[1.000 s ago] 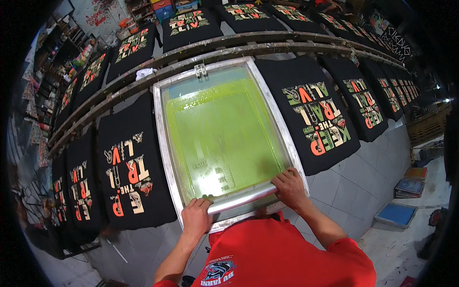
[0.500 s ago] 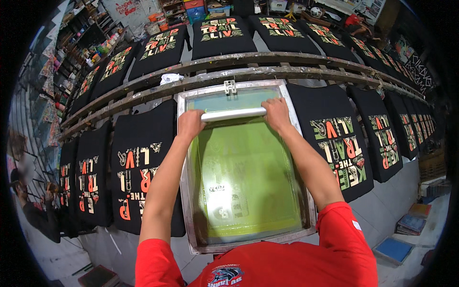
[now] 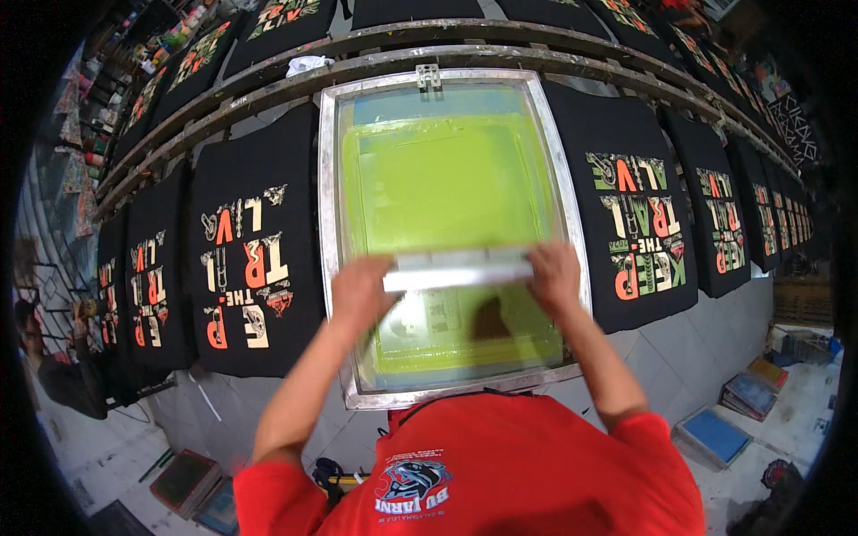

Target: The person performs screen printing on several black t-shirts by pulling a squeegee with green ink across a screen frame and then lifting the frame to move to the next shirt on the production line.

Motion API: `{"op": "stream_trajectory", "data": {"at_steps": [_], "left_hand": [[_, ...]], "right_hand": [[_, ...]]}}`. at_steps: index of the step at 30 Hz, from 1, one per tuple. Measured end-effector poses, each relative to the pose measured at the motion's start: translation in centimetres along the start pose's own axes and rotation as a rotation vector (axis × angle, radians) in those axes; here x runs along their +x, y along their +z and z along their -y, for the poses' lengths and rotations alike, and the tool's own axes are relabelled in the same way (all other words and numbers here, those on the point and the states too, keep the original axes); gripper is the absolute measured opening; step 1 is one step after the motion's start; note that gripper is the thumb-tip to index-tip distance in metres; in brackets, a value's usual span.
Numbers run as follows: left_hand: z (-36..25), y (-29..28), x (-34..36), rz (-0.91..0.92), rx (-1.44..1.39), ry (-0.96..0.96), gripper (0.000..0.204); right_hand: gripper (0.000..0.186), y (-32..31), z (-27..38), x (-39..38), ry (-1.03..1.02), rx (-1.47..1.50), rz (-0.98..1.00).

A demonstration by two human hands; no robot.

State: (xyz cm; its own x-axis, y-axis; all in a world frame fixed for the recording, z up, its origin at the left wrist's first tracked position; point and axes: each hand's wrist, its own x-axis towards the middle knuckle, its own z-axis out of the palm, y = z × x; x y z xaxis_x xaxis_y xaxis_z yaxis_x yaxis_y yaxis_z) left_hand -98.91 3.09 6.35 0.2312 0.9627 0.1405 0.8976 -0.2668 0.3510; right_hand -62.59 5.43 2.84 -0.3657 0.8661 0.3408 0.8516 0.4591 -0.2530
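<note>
A silver-framed printing screen, coated with bright green ink, lies in front of me, held by a small metal clamp at its far edge. My left hand and my right hand grip the two ends of a silver squeegee across the lower middle of the screen, both slightly blurred. Black shirts with orange, cream and green print lie on either side, one on the left and one on the right.
A paint-marked rail runs behind the screen, with more printed shirts beyond it and white cloth on it. Stacked screens sit low at right, others at lower left. A person is at the far left.
The squeegee went from the screen's near end up to its far end half a second ago, and has since come back toward me to the lower middle, both hands still on it.
</note>
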Motion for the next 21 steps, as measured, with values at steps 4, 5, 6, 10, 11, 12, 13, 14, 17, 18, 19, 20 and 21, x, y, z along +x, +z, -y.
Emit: {"op": "stream_trajectory", "data": {"at_steps": [4,5,6,10,11,12,13,14,17,18,19,20,21], "left_hand": [[-5.0,0.4,-15.0,-0.018,-0.021,0.123,0.063],[-6.1,0.8,-17.1,-0.061,-0.038,0.119,0.063],[-6.5,0.9,-17.7,-0.081,-0.034,0.117,0.063],[-7.0,0.7,-17.2,-0.11,-0.055,0.098,0.06],[-6.9,0.1,-16.5,-0.074,-0.067,0.085,0.059],[-6.8,-0.5,-15.8,-0.038,-0.082,0.071,0.058],[-7.0,-1.0,-15.3,-0.017,-0.117,0.052,0.054],[-7.2,-1.4,-15.8,0.001,-0.118,0.058,0.054],[-7.6,-2.1,-17.1,0.011,-0.097,0.093,0.054],[-7.6,-1.7,-17.6,-0.011,-0.078,0.112,0.056],[-7.6,-1.2,-18.1,-0.028,-0.063,0.126,0.058],[-7.4,-0.7,-18.5,-0.04,-0.048,0.141,0.059],[-7.1,-0.2,-18.4,-0.043,-0.044,0.142,0.065]], "right_hand": [[0.017,-4.0,5.7,-13.7,0.005,-0.021,-0.005],[0.014,-4.2,6.5,-16.0,0.016,-0.012,-0.039],[0.014,-4.2,6.9,-16.8,0.019,-0.018,-0.069],[0.019,-4.7,7.3,-16.5,0.054,-0.016,-0.058],[0.021,-5.4,7.2,-15.6,0.053,-0.005,-0.027],[0.024,-6.0,7.2,-14.7,0.053,0.005,0.005],[0.024,-6.5,7.3,-14.0,0.063,-0.004,0.043],[0.023,-7.1,7.5,-14.2,0.057,-0.005,0.069],[0.02,-7.8,8.1,-15.3,0.026,-0.034,0.074],[0.017,-7.3,8.1,-16.1,0.02,-0.033,0.072],[0.017,-6.7,8.2,-17.1,0.034,-0.019,0.036],[0.019,-5.8,8.1,-17.9,0.053,-0.004,0.001],[0.021,-4.7,7.6,-17.9,0.052,-0.012,-0.029]]}}
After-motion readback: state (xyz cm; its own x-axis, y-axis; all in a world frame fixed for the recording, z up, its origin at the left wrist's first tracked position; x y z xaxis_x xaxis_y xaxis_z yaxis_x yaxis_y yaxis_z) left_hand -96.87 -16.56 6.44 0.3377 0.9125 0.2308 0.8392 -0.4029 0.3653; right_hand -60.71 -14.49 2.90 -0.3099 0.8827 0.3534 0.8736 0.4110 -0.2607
